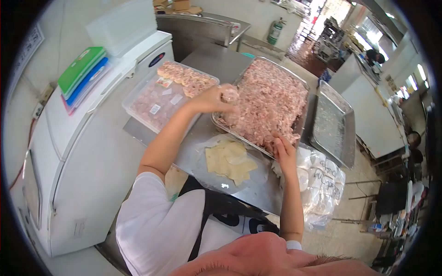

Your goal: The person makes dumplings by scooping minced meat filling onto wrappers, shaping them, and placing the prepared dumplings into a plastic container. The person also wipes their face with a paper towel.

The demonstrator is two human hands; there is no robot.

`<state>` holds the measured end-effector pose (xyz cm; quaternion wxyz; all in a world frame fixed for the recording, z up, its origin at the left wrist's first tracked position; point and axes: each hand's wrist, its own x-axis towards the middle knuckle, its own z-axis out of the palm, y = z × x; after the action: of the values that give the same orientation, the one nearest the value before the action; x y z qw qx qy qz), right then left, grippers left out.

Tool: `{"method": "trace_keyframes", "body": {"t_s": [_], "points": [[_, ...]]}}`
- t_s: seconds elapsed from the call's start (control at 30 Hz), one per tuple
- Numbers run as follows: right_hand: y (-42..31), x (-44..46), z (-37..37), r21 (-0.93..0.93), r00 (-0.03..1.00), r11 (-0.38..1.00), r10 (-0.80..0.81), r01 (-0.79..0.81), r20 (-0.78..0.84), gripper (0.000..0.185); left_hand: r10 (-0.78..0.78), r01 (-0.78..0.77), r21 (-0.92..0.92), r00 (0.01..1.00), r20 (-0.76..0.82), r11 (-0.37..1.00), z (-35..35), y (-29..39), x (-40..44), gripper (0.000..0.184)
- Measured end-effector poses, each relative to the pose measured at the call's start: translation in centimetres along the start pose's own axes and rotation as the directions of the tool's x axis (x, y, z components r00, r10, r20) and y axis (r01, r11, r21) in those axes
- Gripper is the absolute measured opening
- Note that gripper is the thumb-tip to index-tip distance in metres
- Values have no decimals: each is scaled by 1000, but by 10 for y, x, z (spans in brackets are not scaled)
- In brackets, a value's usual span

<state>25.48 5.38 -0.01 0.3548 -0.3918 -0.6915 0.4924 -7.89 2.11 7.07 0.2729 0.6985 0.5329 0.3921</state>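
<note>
My left hand (213, 100) is raised over the left edge of a metal tray (239, 137) heaped with minced meat (276, 92). Its fingers curl round a pinkish lump of minced meat (229, 94); whether a wrapper surrounds it I cannot tell. At the tray's near right corner, my right hand (286, 154) is closed with its fingertips against the meat; what they grip is hidden. Between my arms lies a loose stack of yellowish dough wrappers (228, 158) on a clear plastic sheet. Left of the tray, a plastic container (138, 115) holds rows of meat-topped dumplings (186, 79) at its far side.
A white chest freezer (92, 161) flanks the left, with green and blue lids (83, 69) on top. Right of the meat stands another metal tray (329, 124). Plastic-wrapped white packages (317, 184) lie by my right forearm. A fire extinguisher (275, 31) stands behind.
</note>
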Motion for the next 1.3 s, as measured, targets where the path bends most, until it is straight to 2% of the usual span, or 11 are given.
{"method": "trace_keyframes", "body": {"t_s": [0.07, 0.13, 0.23, 0.37, 0.47, 0.73, 0.9, 0.97, 1.07, 1.23, 1.3], "points": [[6, -1, -6, 161, 999, 986, 40, -40, 1, 34, -158, 145, -95, 974, -162, 985, -29, -28, -16, 62], [-5, -5, -7, 306, 993, 946, 115, -112, 8, 35, -373, 408, 155, 903, -212, 900, -66, -38, -33, 62], [2, -3, -10, 327, 995, 940, 94, -100, 33, 35, -68, 305, 461, 884, -462, 833, -87, -104, -54, 62], [4, -2, -9, 347, 998, 936, 59, -59, 9, 35, -353, 653, 378, 709, -611, 656, -94, -124, -53, 68], [5, -3, -9, 342, 998, 938, 66, -59, -8, 35, -343, 535, 568, 843, -415, 626, -91, -131, -47, 73], [0, -3, -4, 368, 994, 929, 75, -42, -78, 34, -312, 539, 505, 828, -467, 674, -83, -145, -28, 72], [0, -3, -5, 243, 997, 969, 61, -50, -41, 33, -304, 461, 705, 887, -347, 540, -71, -66, -31, 56], [-12, -2, -2, 183, 990, 975, 133, -123, -45, 34, -137, 279, 803, 960, -244, 526, -45, -31, -29, 43], [-26, -10, 17, -231, 986, 960, -165, 159, -7, 32, 169, -36, 846, 983, -65, 532, 13, -13, -31, 46], [-39, -6, 23, -804, 921, 510, -374, 306, 114, 27, 193, -185, 710, 979, 69, 680, 57, 36, -34, 39], [-55, -8, -5, -916, 980, 376, -184, 141, 75, 24, 246, -196, 590, 969, -5, 783, 61, 46, -39, 35]]}}
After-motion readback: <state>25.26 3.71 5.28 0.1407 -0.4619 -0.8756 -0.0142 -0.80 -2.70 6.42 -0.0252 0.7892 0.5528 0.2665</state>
